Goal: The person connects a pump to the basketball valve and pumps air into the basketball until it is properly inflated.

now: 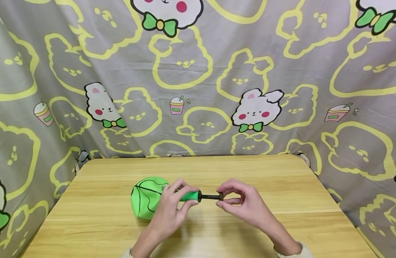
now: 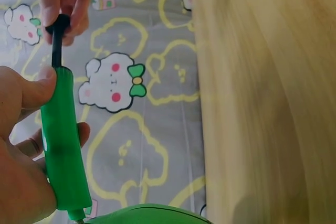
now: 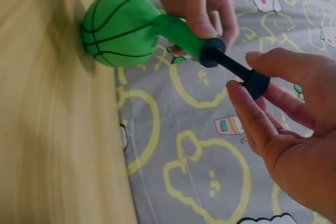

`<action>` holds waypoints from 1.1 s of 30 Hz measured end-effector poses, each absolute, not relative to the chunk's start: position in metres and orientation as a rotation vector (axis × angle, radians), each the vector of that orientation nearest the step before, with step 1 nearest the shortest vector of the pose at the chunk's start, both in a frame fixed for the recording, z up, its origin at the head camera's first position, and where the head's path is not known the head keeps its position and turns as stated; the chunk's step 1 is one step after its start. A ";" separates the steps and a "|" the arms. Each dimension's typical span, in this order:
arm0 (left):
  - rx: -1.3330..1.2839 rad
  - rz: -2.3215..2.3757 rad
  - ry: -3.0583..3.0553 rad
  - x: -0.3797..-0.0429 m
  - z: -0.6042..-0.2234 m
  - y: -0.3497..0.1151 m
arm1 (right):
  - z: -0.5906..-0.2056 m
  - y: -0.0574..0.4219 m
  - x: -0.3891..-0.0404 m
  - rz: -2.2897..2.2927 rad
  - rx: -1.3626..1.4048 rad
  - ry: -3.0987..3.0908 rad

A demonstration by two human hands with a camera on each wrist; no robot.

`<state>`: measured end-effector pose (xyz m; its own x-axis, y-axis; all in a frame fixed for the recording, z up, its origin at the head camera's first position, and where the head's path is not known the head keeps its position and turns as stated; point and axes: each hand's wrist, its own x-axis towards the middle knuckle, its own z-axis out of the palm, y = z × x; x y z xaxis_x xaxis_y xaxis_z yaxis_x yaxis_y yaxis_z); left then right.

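Observation:
A green hand pump [image 2: 64,140] with a black rod is joined at its tip to a green toy basketball [image 1: 146,197]. The ball has black lines and looks soft and partly caved in. My left hand [image 1: 170,209] grips the pump barrel, thumb and fingers around it, right beside the ball. With thumb and fingertips my right hand [image 1: 244,202] pinches the black end knob [image 3: 256,84] of the pump. Part of the black rod [image 1: 211,196] shows drawn out between the two hands.
Both hands are over a light wood-grain table [image 1: 275,172]. Behind it and along both sides hangs a grey curtain [image 1: 198,79] printed with yellow outlines and white bunny heads.

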<state>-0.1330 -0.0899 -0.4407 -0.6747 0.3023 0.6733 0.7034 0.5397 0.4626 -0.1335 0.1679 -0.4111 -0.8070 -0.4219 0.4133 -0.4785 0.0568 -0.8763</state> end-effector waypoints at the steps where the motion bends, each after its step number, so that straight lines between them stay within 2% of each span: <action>1: -0.806 -1.010 -2.254 -0.133 -0.440 -0.091 | -0.410 0.170 -0.133 1.901 0.946 -2.260; 17: -0.751 -1.012 -2.218 -0.139 -0.434 -0.106 | -0.392 0.199 -0.136 1.902 0.917 -2.222; 33: -0.737 -0.984 -2.233 -0.139 -0.438 -0.100 | -0.403 0.185 -0.138 1.927 0.924 -2.085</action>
